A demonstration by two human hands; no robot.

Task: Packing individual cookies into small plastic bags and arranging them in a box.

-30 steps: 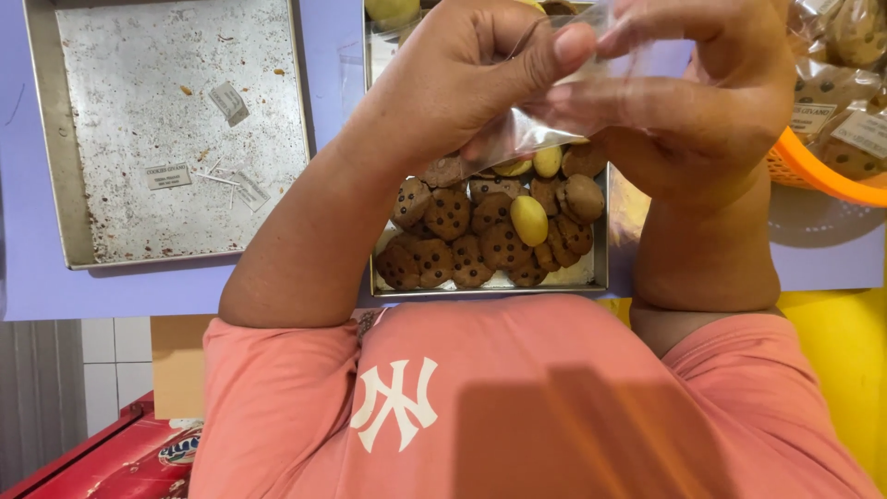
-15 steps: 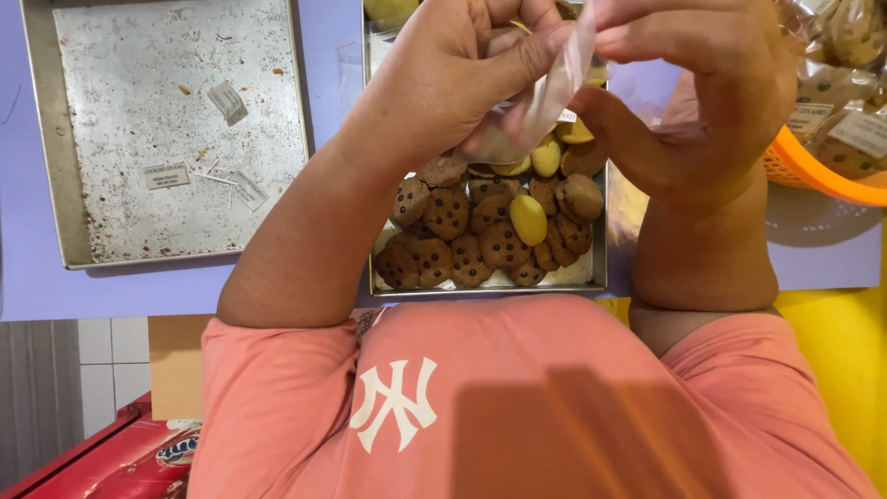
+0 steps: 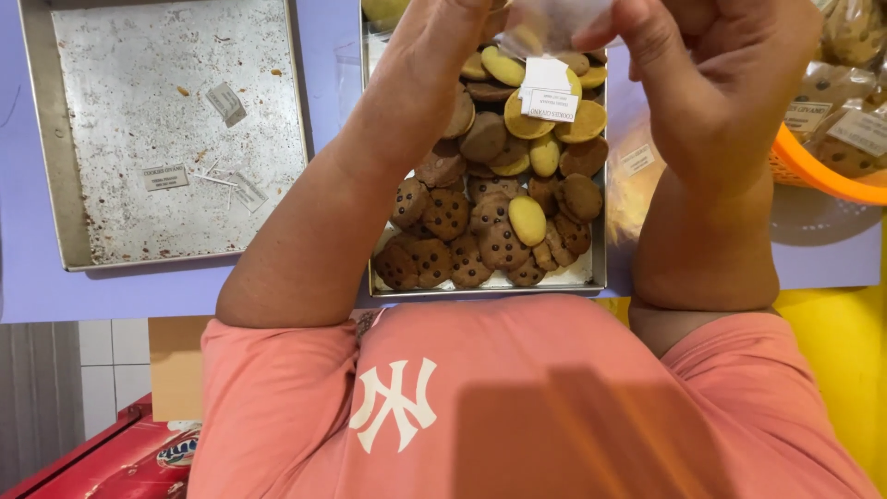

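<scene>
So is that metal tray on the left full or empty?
Nearly empty: the left tray holds only crumbs and a few small paper labels, while the tray of cookies beside it is piled high.

Lilac tabletop, white-tiled floor below, yellow surface at right.

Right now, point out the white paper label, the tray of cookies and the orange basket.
white paper label [image 3: 547, 90], head view, its middle.
tray of cookies [image 3: 598, 263], head view, right metal rim.
orange basket [image 3: 813, 171], head view, its orange rim.
</scene>
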